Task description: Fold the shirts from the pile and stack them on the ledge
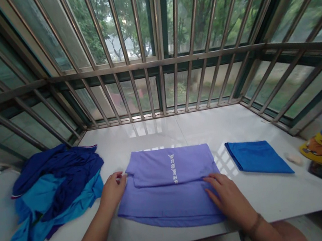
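Half-folded lilac fabric shirt [172,185] lies centred on white stone sill [286,194], long axis left-right. Left hand [113,191] touches its left edge, fingers curled, grip unclear. Right hand [229,197] lies flat on the lower-right, fingers spread.

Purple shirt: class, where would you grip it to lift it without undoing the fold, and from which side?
Probably its left and right ends, pinching both layers, coming in from both sides: the top flap lies folded over the shirt, so lifting the near hem alone would likely undo it.
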The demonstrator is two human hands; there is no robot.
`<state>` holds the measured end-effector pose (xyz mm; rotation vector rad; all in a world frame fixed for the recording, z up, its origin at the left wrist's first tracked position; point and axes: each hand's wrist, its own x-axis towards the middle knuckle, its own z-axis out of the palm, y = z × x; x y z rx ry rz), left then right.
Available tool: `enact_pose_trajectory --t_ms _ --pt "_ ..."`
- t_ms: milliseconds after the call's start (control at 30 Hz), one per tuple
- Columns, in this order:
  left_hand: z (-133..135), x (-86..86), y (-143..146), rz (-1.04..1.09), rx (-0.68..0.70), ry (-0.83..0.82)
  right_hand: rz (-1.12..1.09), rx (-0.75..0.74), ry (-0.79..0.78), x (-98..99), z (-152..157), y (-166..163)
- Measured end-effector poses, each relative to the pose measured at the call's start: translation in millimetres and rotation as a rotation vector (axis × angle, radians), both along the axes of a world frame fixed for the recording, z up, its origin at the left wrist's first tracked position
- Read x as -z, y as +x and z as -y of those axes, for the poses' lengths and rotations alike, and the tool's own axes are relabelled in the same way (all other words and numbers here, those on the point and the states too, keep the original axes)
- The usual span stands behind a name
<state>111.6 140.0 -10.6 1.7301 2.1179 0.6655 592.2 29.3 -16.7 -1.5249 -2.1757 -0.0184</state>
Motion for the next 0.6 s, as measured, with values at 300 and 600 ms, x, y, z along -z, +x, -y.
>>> enact_pose_trajectory --t_ms 300,600 --pt "-43 -12.6 27 -0.104 -0.02 -0.06 -0.089 0.061 0.063 37.6 61 -58" --pt "-61 -39.8 40 -0.151 0.033 -0.174 -0.097 0.095 0.043 25.1 59 -61"
